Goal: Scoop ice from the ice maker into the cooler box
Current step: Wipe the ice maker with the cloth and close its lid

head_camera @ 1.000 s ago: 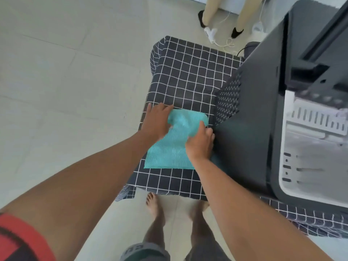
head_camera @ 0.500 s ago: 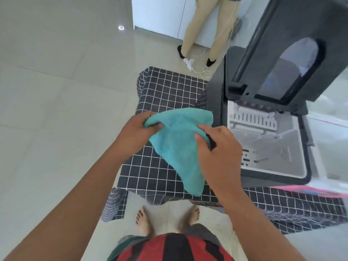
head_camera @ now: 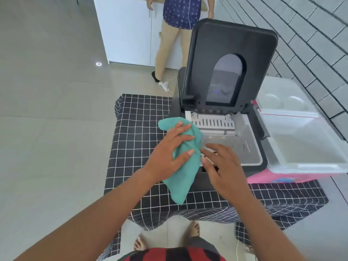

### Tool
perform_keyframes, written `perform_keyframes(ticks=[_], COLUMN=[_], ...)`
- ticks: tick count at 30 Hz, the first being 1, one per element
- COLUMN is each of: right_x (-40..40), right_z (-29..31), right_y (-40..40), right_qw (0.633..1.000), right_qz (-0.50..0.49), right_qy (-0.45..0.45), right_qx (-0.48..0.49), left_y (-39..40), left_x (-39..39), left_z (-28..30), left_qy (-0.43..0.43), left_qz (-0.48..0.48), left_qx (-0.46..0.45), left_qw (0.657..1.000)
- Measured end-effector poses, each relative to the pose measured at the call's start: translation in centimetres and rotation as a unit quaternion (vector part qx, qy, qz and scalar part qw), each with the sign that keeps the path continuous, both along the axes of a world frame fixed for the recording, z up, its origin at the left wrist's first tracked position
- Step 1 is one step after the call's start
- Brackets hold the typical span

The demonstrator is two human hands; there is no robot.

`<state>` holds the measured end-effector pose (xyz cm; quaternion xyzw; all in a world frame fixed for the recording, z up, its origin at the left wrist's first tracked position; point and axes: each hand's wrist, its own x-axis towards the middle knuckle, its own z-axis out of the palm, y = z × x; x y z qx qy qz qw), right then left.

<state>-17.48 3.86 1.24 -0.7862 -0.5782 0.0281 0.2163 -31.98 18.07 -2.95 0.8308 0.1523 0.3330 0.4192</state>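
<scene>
The black ice maker point(head_camera: 188, 178) stands on the checked table with its lid point(head_camera: 231, 42) raised, and its white inner bin point(head_camera: 246, 140) shows no ice. To its right sits the pink and white cooler box point(head_camera: 301, 147), also open. A teal cloth point(head_camera: 180, 181) is bunched over the ice maker's front left corner and hangs down its front. My left hand point(head_camera: 167, 153) lies on the cloth with fingers spread and straight. My right hand point(head_camera: 222, 166) reaches in from the right, and its straight fingertips touch the cloth's right edge. No scoop is in sight.
A black and white checked tablecloth point(head_camera: 139, 132) covers the low table. A person point(head_camera: 173, 34) stands at white cabinets behind the ice maker, with a white cable point(head_camera: 165, 86) on the floor there. A tiled wall point(head_camera: 310, 34) runs along the right. My bare feet point(head_camera: 194, 228) are under the table's edge.
The cloth was flat on the table, then lifted by both hands. It now sits at the ice maker's front left corner under my left hand. My view has tilted up.
</scene>
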Motion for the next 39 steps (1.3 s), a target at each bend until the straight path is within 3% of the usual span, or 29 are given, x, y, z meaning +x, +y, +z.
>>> perform_keyframes(ticks=[8, 12, 16, 19, 24, 29, 34, 39], right_x=[1.9, 2.3, 3.7, 6.1, 11.6, 13.3, 14.4, 15.7], right_z=[-0.6, -0.6, -0.3, -0.2, -1.1, -2.3, -3.2, -3.0], right_y=[-1.6, -1.8, -2.5, -3.6, -6.4, -7.2, -7.5, -7.8], right_qw=[0.998, 0.999, 0.994, 0.993, 0.995, 0.988, 0.978, 0.971], right_qz=[0.007, 0.033, 0.095, 0.11, 0.086, 0.149, 0.198, 0.213], right_qy=[-0.05, -0.022, 0.061, 0.03, -0.052, 0.028, 0.057, 0.079], right_qx=[-0.035, -0.024, -0.002, -0.012, -0.022, 0.002, 0.044, 0.077], left_y=[5.1, 3.1, -0.3, -3.3, -8.9, -13.7, -17.2, -20.2], left_x=[2.7, 2.7, 2.2, 1.8, 2.9, 6.1, 10.3, 14.8], left_z=[0.1, -0.9, -2.3, -2.6, -3.4, -2.9, -1.8, 0.1], left_qy=[-0.031, -0.07, -0.087, -0.101, -0.053, -0.006, 0.042, 0.072], left_qz=[0.026, 0.015, 0.031, 0.081, 0.266, 0.402, 0.452, 0.439], left_qx=[-0.001, -0.01, 0.006, -0.003, 0.103, 0.124, 0.176, 0.148], left_qw=[0.999, 0.997, 0.996, 0.992, 0.957, 0.907, 0.874, 0.883])
